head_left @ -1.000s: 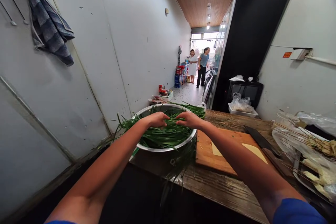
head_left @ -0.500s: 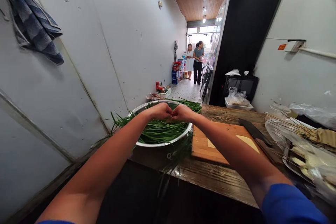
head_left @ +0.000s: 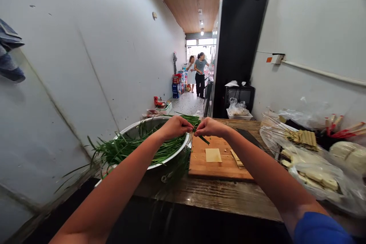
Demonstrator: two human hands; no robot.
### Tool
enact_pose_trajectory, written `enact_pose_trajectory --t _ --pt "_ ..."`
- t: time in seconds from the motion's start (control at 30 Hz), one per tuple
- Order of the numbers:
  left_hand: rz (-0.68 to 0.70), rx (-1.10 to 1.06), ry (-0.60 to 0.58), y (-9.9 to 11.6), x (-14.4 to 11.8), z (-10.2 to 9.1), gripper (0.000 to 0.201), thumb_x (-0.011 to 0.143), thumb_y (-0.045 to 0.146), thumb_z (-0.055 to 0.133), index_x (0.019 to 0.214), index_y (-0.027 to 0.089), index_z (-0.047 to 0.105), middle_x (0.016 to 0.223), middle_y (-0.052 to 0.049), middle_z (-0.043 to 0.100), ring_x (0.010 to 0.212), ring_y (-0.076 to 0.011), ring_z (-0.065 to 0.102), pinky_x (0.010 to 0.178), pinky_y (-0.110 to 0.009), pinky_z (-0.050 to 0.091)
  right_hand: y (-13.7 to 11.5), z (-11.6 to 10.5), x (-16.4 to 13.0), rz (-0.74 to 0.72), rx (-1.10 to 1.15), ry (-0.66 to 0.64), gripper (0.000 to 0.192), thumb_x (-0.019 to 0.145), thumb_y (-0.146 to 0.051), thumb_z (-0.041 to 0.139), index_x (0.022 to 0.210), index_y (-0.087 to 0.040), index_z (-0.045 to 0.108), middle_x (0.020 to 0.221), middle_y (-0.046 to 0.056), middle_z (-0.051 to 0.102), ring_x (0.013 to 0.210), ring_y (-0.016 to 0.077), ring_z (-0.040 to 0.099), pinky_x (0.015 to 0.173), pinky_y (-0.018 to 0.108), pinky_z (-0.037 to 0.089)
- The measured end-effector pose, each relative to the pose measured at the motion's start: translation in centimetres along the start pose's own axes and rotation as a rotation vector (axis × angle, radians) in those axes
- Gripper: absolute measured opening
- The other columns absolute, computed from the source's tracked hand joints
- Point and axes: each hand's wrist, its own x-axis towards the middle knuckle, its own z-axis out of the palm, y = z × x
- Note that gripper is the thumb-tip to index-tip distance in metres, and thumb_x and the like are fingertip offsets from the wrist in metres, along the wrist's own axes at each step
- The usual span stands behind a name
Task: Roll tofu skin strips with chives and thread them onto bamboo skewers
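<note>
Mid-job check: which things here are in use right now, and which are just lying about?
In use:
left hand and right hand, pinching a chive between them
bowl of chives
cutting board
tofu sheet

Lying about:
knife
skewers
bagged tofu
towel

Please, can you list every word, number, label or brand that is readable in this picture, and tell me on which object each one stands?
No text can be read.
Orange label on the right wall: too small to read.
Red and blue boxes far down the corridor: print blurred, unreadable.
Left hand, right hand, green chives, metal bowl and cutting board: no writing visible.
</note>
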Motion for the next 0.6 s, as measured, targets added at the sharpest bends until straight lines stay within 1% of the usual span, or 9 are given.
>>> enact_pose_trajectory --t 0.03,0.1,0.23,0.3,0.37,0.43,0.5,0.6 --pt "0.023 0.023 0.023 0.6 0.4 0.6 0.028 0.071 0.032 0.058 0.086 0.014 0.073 0.068 -0.002 0.067 0.057 -0.0099 0.048 0.054 -0.020 0.034 0.5 -0.5 -0.8 0.016 0.026 0.006 0.029 0.064 -0.041 0.065 0.058 -0.013 0.060 0.044 -0.008 0.039 0.041 0.0039 0.027 0.040 0.021 0.018" --pt "0.048 0.063 0.029 1.9 1.3 1.9 0.026 0.072 0.030 0.058 0.087 0.015 0.074 0.069 -0.002 0.068 0.059 -0.0105 0.050 0.055 -0.020 0.034 1.3 -1.3 -2.2 0.046 0.042 0.021 0.028 0.064 -0.040 0.066 0.059 -0.013 0.060 0.044 -0.008 0.039 0.041 0.0040 0.028 0.039 0.020 0.019" --pt "0.060 0.124 -0.039 4.0 3.1 3.8 0.024 0.071 0.027 0.059 0.084 0.014 0.074 0.063 -0.001 0.066 0.055 -0.0095 0.049 0.054 -0.020 0.034 2.6 -2.5 -4.7 0.042 0.014 0.014 0.024 0.065 -0.034 0.065 0.057 -0.013 0.060 0.044 -0.008 0.042 0.041 0.0028 0.027 0.040 0.020 0.017" --pt "0.068 0.109 -0.070 4.6 3.8 4.4 0.023 0.071 0.028 0.059 0.083 0.015 0.074 0.059 0.000 0.064 0.052 -0.0087 0.047 0.052 -0.019 0.034 3.1 -3.0 -5.6 0.031 0.029 0.039 0.021 0.065 -0.032 0.066 0.059 -0.012 0.063 0.045 -0.007 0.045 0.041 0.0027 0.029 0.040 0.020 0.018" --pt "0.072 0.058 -0.069 5.0 4.1 4.9 0.024 0.072 0.029 0.059 0.083 0.015 0.074 0.055 0.000 0.061 0.050 -0.0083 0.046 0.049 -0.019 0.033 3.7 -3.5 -6.5 0.037 0.085 0.079 0.019 0.065 -0.031 0.067 0.064 -0.011 0.066 0.045 -0.007 0.047 0.041 0.0028 0.031 0.039 0.019 0.019" --pt "0.087 -0.015 -0.038 4.9 4.2 5.6 0.025 0.073 0.031 0.058 0.083 0.014 0.074 0.053 0.001 0.059 0.049 -0.0085 0.047 0.048 -0.018 0.033 4.2 -3.8 -7.2 0.045 0.180 0.104 0.021 0.065 -0.032 0.068 0.068 -0.011 0.068 0.044 -0.006 0.049 0.039 0.0028 0.033 0.039 0.019 0.022" --pt "0.108 -0.088 0.019 4.6 4.0 6.7 0.025 0.074 0.031 0.058 0.083 0.014 0.073 0.054 0.000 0.060 0.048 -0.0086 0.047 0.048 -0.019 0.035 4.8 -3.9 -7.7 0.046 0.281 0.134 0.023 0.065 -0.033 0.069 0.068 -0.010 0.068 0.045 -0.005 0.053 0.039 0.0033 0.038 0.039 0.018 0.027" --pt "0.113 -0.194 0.159 3.9 3.6 9.3 0.025 0.075 0.032 0.057 0.083 0.014 0.073 0.057 0.000 0.062 0.049 -0.0086 0.048 0.051 -0.019 0.037 5.9 -3.4 -7.8 0.064 0.424 0.212 0.022 0.064 -0.031 0.072 0.065 -0.010 0.066 0.048 -0.002 0.058 0.040 0.0048 0.045 0.039 0.017 0.034"
